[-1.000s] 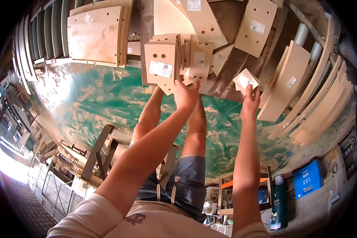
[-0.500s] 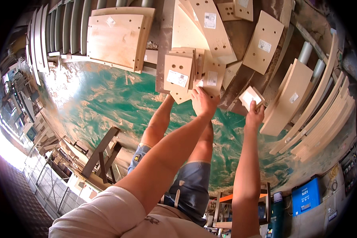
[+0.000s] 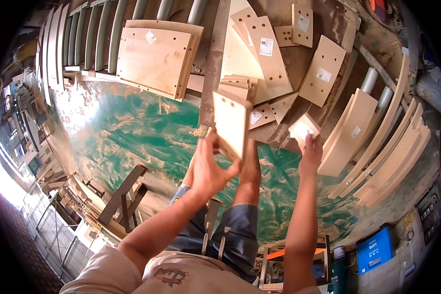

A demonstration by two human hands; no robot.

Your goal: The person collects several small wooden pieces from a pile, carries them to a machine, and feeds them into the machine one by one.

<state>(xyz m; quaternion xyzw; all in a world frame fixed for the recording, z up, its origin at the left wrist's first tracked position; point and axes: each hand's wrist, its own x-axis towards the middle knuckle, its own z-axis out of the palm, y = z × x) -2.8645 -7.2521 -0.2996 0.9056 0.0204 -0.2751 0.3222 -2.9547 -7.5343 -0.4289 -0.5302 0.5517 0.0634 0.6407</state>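
Observation:
My left hand (image 3: 209, 169) grips a pale wooden board (image 3: 232, 125) with drilled holes by its lower end. The board is tilted up off the pile, its broad side bright and slightly blurred. My right hand (image 3: 310, 149) holds a small square pad (image 3: 304, 128) with a white top and tan edges, the fingers at its near edge; what it is exactly I cannot make out. Beyond the lifted board, a stack of small boards (image 3: 235, 87) lies on the brown worktable (image 3: 211, 63). Labelled, drilled boards (image 3: 264, 54) lie behind that stack.
Larger drilled panels (image 3: 154, 63) rest on grey rollers (image 3: 118, 34) at left. A labelled board (image 3: 322, 71) lies on the table's right side. Long curved strips (image 3: 397, 157) and stacked planks (image 3: 350, 134) stand further right. The green floor (image 3: 147, 127) is dusty; a blue box (image 3: 375, 250) is at lower right.
My left hand has drawn back from the pile toward me, raising and tilting a board. My right hand has shifted slightly, still holding the square pad. The whole view has also shifted a little.

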